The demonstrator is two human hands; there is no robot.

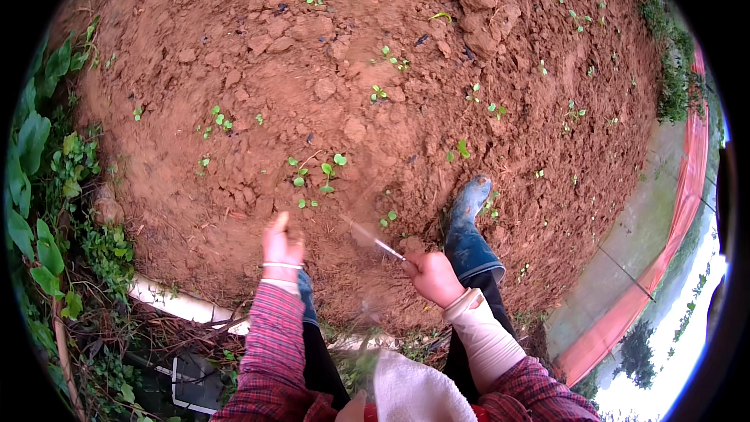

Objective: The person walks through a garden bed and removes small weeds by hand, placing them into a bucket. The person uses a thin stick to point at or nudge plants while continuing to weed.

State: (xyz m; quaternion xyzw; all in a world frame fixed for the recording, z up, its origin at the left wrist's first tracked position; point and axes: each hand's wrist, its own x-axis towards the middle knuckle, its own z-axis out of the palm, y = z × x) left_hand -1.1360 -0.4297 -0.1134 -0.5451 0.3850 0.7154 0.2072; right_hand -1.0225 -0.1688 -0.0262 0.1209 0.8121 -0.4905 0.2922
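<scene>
My right hand (435,278) is closed around one end of a thin, pale rod-like tool (387,248). The tool slants up and left over the soil; its far end is blurred, so its exact kind is unclear. To the left, my left hand (283,241) hangs above the ground, thumb apart from partly curled fingers. Nothing shows in it, and a white band (282,265) circles its wrist. Small green seedlings (327,177) grow in the reddish-brown soil (351,129) just beyond both hands. Another seedling (388,218) stands near the tool's far end.
A muddy blue rubber boot (469,234) stands on the soil at right; the other boot (307,296) is partly hidden by my left arm. A white pipe-like edge (187,305) runs behind me. Leafy plants (35,187) border the left, a pink sheet barrier (668,246) the right.
</scene>
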